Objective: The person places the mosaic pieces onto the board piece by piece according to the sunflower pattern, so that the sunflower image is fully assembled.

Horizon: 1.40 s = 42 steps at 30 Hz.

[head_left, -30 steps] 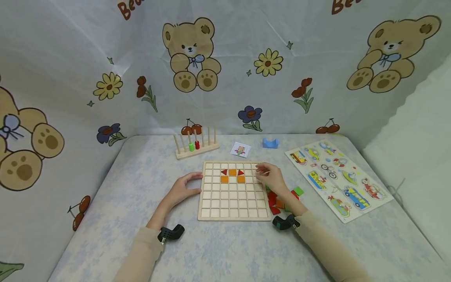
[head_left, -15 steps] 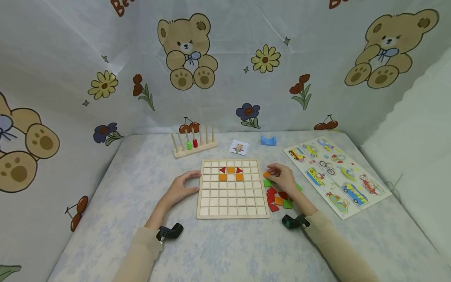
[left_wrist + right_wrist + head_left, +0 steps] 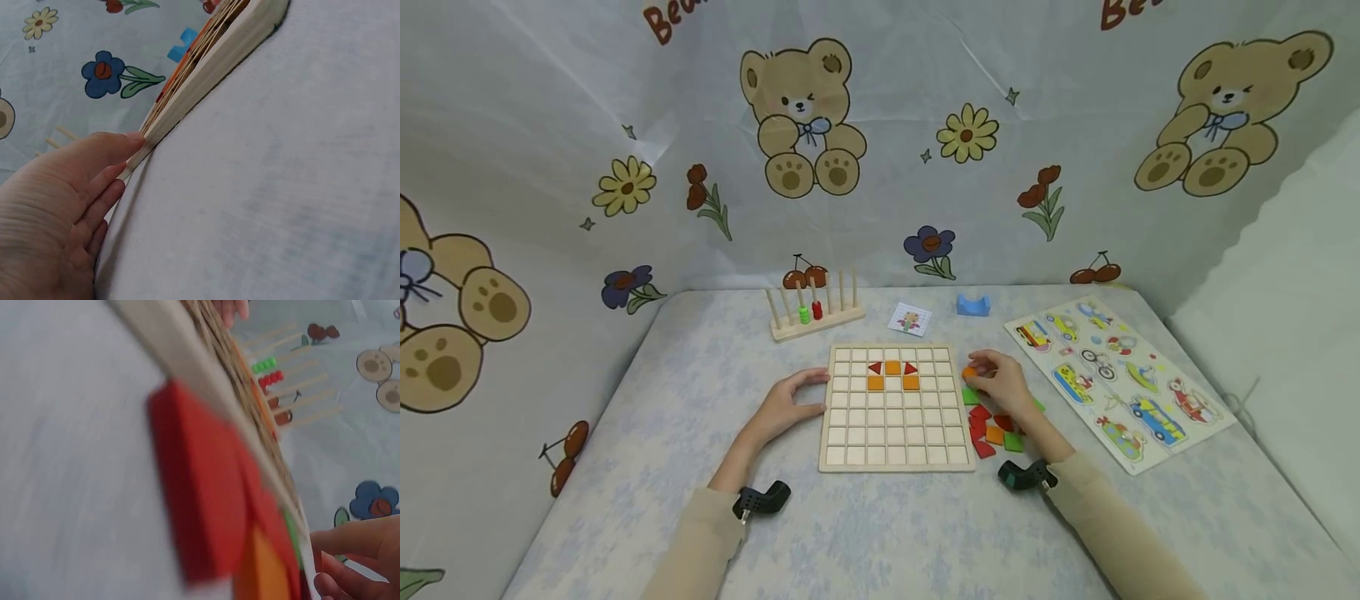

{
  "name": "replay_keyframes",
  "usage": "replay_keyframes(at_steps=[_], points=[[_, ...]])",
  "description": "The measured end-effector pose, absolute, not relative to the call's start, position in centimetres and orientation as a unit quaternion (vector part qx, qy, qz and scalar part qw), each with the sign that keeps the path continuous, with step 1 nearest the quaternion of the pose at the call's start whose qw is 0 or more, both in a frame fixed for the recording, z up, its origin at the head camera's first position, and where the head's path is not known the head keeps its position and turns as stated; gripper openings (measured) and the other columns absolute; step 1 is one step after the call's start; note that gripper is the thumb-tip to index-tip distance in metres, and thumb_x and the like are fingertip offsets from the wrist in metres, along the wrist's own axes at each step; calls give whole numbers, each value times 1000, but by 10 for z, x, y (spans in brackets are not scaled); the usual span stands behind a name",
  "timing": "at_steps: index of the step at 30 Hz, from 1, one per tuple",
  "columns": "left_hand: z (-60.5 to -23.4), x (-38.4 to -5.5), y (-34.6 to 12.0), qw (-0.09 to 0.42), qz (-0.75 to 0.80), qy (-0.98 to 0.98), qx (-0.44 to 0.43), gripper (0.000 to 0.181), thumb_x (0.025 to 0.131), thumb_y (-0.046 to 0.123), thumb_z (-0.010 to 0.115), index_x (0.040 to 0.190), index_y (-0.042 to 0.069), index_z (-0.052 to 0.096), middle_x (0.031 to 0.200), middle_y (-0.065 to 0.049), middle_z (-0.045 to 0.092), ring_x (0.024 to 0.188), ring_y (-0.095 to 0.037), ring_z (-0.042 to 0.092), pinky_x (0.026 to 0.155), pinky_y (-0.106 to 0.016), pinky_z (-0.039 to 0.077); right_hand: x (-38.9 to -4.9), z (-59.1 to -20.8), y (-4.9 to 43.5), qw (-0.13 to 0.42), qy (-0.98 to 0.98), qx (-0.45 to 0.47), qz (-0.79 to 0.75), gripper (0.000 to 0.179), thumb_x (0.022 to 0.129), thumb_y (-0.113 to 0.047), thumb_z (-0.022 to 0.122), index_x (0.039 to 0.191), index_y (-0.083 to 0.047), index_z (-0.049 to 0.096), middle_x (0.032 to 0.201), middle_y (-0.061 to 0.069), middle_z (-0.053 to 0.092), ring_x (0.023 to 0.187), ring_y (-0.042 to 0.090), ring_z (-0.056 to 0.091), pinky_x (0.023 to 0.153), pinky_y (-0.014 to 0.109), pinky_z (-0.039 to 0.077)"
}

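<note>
A wooden grid board (image 3: 886,417) lies on the table with orange squares (image 3: 892,367) and red triangles (image 3: 875,368) set in its upper cells. My left hand (image 3: 784,402) touches the board's left edge, thumb and fingers spread apart. The left wrist view has these fingertips (image 3: 132,139) right at the board's side (image 3: 206,84). Beyond the right edge, my right hand (image 3: 1003,383) pinches an orange tile (image 3: 969,373) at its fingertips, close over a green tile (image 3: 972,397). Its palm side and part of the tile are hidden in the head view.
Loose red tiles (image 3: 980,421), an orange square (image 3: 995,435) and a green square (image 3: 1013,442) lie beside the board. Behind it stand a peg rack (image 3: 820,323) with beads, a patterned card (image 3: 910,318) and a blue holder (image 3: 973,306). A vehicle puzzle board (image 3: 1120,379) lies at right.
My right hand has moved right, from over the board's upper right edge to the loose tiles, and has an orange tile at its fingertips. The left hand stays at the edge.
</note>
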State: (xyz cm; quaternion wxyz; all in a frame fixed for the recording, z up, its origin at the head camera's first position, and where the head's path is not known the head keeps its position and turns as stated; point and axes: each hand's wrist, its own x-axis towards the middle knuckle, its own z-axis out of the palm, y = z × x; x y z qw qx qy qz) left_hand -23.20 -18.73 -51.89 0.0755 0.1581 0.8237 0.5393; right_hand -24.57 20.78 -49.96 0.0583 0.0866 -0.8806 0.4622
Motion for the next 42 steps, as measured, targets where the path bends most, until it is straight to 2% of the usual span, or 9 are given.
replay_keyframes(at_steps=[5, 12, 18, 34, 38, 42], points=[[-521, -230, -189, 73, 533, 828, 156, 64, 86, 17, 79, 143, 10, 52, 138, -10, 62, 144, -31, 39, 121, -55, 26, -242, -494, 177, 37, -866, 114, 486, 39, 85, 0, 75, 121, 10, 63, 107, 27, 69, 96, 38, 65, 81, 28, 56], [-519, -232, -187, 69, 526, 833, 158, 62, 87, 18, 78, 143, 12, 52, 137, -9, 62, 144, -29, 40, 121, -53, 27, -245, -491, 130, 18, -848, 164, 504, 34, 85, 2, 74, 117, 8, 66, 104, 24, 70, 92, 33, 64, 77, 25, 52], [-519, -233, -187, 73, 533, 829, 151, 62, 85, 16, 79, 142, 10, 54, 136, -10, 62, 143, -30, 41, 121, -53, 27, -246, -496, 109, -2, -843, 203, 498, 34, 85, 4, 73, 118, 8, 65, 104, 23, 69, 91, 32, 64, 77, 25, 52], [-519, -233, -185, 69, 539, 823, 165, 63, 85, 15, 79, 142, 7, 53, 136, -13, 62, 142, -31, 42, 120, -54, 27, -247, -500, 102, 15, -848, 206, 489, 33, 84, 9, 72, 117, 7, 67, 105, 21, 70, 90, 31, 64, 77, 27, 53], [-520, -233, -185, 71, 535, 826, 164, 63, 86, 16, 79, 142, 8, 53, 137, -12, 62, 143, -31, 41, 120, -54, 27, -245, -497, 107, 8, -846, 204, 493, 32, 86, 8, 70, 117, 8, 66, 104, 22, 70, 89, 30, 65, 74, 23, 52], [-520, -233, -186, 71, 534, 827, 162, 63, 86, 17, 79, 142, 9, 53, 137, -11, 62, 144, -31, 40, 121, -55, 26, -240, -488, 122, 9, -840, 193, 506, 30, 88, 6, 67, 118, 9, 65, 102, 24, 70, 89, 34, 65, 76, 26, 53]])
